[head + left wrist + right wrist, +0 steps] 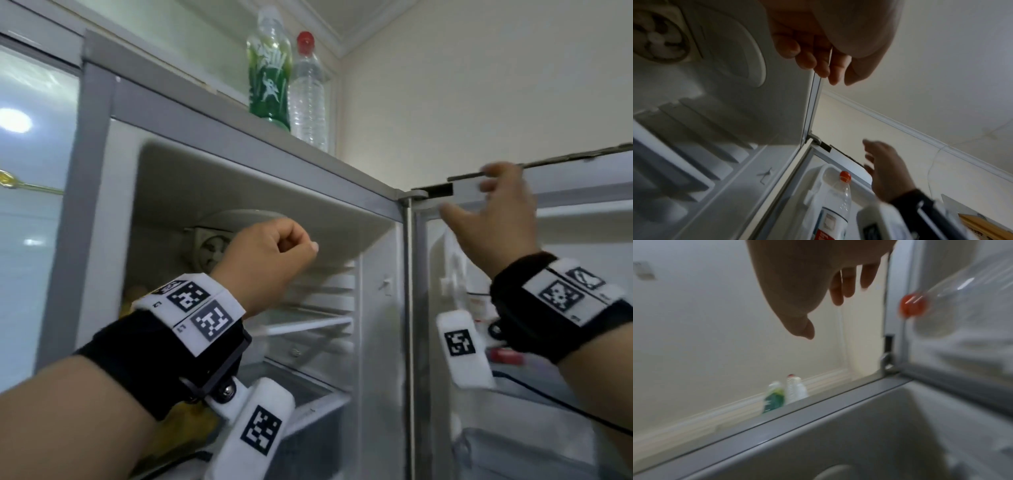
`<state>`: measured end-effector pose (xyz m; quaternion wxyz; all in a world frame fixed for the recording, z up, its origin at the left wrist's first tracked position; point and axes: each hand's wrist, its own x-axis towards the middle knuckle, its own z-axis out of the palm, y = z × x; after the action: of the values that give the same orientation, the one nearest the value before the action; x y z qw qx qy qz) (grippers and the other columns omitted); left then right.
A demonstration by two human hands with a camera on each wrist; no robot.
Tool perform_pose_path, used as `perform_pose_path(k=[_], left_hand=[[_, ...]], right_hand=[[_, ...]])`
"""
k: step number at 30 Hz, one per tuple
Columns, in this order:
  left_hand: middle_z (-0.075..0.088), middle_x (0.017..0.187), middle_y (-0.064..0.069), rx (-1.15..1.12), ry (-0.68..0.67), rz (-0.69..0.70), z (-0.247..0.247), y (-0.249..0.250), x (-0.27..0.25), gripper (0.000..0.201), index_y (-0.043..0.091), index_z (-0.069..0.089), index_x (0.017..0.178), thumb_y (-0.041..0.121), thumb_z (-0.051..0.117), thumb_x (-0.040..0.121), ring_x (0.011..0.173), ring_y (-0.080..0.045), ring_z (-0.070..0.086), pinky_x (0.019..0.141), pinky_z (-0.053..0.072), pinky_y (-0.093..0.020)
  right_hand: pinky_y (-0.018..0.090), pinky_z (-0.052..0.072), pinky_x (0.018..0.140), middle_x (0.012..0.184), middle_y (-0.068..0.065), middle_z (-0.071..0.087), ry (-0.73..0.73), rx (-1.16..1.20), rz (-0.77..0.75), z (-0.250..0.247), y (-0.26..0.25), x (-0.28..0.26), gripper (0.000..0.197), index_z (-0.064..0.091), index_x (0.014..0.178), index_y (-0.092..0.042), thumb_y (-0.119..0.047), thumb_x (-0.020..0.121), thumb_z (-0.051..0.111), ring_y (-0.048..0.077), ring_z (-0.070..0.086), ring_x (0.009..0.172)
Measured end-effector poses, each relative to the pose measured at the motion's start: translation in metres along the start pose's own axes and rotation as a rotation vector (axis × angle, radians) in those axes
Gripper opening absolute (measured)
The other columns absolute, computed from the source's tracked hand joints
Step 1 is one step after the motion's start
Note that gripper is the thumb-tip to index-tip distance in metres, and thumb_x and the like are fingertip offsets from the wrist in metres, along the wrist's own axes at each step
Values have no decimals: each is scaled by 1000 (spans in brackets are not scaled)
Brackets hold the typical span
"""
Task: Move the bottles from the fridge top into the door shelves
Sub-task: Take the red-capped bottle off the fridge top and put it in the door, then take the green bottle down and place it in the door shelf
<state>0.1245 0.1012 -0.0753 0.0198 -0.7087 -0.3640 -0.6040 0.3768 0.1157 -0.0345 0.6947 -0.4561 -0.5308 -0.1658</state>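
Two bottles stand side by side on the grey fridge top [219,123]: a green bottle [269,68] and, right of it, a clear bottle with a red cap [308,92]. The right wrist view shows both small, the green bottle [773,398] and the clear bottle [795,390]. Another clear bottle with an orange cap [840,194] stands in the open door's shelf [813,186]. My left hand [274,253] is curled into an empty fist in front of the open fridge, below the bottles. My right hand [493,212] is raised with spread fingers at the door's top edge, holding nothing.
The fridge door [582,205] stands open at the right, hinged at the corner [414,195]. Inside are a round fan [209,253] at the back and glass shelves [308,325]. A cream wall and ceiling moulding [339,41] rise behind the bottles.
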Motion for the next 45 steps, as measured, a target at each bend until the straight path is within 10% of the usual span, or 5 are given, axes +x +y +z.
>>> perform_pose_path(k=[7, 12, 26, 33, 45], left_hand=[[56, 65, 4, 146, 161, 18, -62, 8, 25, 15, 14, 63, 79, 28, 61, 80, 58, -11, 49, 54, 42, -17], [61, 74, 2, 243, 140, 42, -88, 26, 33, 13, 17, 63, 85, 28, 57, 80, 66, -11, 51, 64, 45, -28], [53, 66, 8, 227, 80, 119, -114, 37, 29, 12, 18, 62, 82, 29, 57, 81, 61, -10, 49, 62, 47, -27], [55, 69, 6, 182, 55, 76, -113, 40, 32, 14, 16, 63, 84, 28, 58, 81, 64, -12, 50, 68, 51, -35], [51, 96, 11, -79, -47, -14, -67, 54, 39, 71, 31, 39, 135, 43, 61, 69, 96, -12, 56, 76, 49, -32]], right_hand=[[26, 41, 87, 126, 6, 57, -362, 307, -112, 82, -138, 34, 62, 47, 129, -10, -40, 78, 67, 22, 55, 111], [22, 42, 59, 78, 1, 56, -502, 197, -154, 114, -194, 57, 34, 62, 97, -12, -40, 78, 67, 20, 55, 74], [54, 50, 91, 106, 22, 67, -493, -306, -41, 188, -222, 95, 91, 63, 108, -1, -61, 40, 54, 43, 63, 94], [25, 48, 54, 73, 6, 62, -438, -38, -20, 141, -226, 67, 37, 55, 76, -9, -38, 62, 72, 21, 58, 62], [39, 60, 78, 82, 5, 71, -326, 424, -12, 37, -165, 29, 18, 68, 77, -18, -31, 67, 76, 28, 71, 83]])
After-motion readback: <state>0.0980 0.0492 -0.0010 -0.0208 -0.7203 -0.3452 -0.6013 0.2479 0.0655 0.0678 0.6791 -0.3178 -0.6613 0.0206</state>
